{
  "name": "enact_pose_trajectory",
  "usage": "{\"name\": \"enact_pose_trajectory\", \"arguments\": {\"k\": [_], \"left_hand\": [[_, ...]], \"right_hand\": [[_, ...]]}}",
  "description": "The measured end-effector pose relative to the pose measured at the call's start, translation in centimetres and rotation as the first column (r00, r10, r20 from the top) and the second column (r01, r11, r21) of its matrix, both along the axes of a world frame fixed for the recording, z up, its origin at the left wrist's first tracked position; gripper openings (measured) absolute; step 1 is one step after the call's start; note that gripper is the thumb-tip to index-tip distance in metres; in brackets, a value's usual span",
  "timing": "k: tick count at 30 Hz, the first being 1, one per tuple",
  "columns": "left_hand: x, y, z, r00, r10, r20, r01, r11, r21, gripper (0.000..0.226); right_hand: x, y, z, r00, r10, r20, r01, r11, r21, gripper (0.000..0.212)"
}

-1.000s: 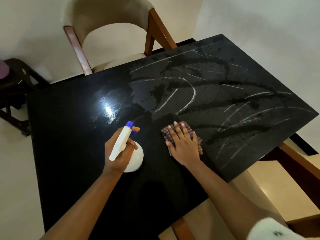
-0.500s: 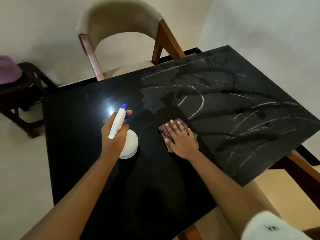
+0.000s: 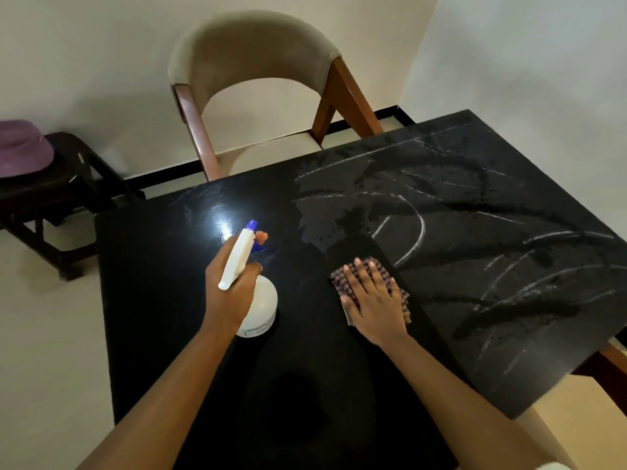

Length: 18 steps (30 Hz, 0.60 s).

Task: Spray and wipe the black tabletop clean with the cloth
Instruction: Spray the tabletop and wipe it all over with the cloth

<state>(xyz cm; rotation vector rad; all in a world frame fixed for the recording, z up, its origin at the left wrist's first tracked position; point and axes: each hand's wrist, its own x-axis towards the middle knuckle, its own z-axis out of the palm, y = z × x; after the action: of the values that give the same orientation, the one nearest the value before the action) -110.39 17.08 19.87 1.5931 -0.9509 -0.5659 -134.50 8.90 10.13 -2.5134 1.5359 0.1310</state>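
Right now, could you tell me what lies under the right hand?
A checked cloth lies flat under the right hand, on the black tabletop. Its edges show around the hand; its middle, and the tabletop beneath it, are covered.

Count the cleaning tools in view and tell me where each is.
2. The white spray bottle is gripped in the left hand, over the black tabletop. The checked cloth lies flat under the right hand, just right of the bottle. No others show.
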Motion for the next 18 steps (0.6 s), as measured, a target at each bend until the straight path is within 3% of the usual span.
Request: {"name": "enact_pose_trajectory", "arguments": {"k": [10,18], "left_hand": [[1.0,-4.6,-0.1,0.999,0.035,-0.011,-0.034,0.999,0.015,0.05],[-0.1,-4.5,0.5,1.0,-0.01,0.024,0.009,0.998,0.059,0.049]], "right_hand": [[15.1,-15.8,-0.5,0.997,0.021,0.075,-0.024,0.999,0.045,0.059],[7.4,-7.6,0.0,0.978,0.194,0.072,-0.197,0.98,0.033,0.059]]}}
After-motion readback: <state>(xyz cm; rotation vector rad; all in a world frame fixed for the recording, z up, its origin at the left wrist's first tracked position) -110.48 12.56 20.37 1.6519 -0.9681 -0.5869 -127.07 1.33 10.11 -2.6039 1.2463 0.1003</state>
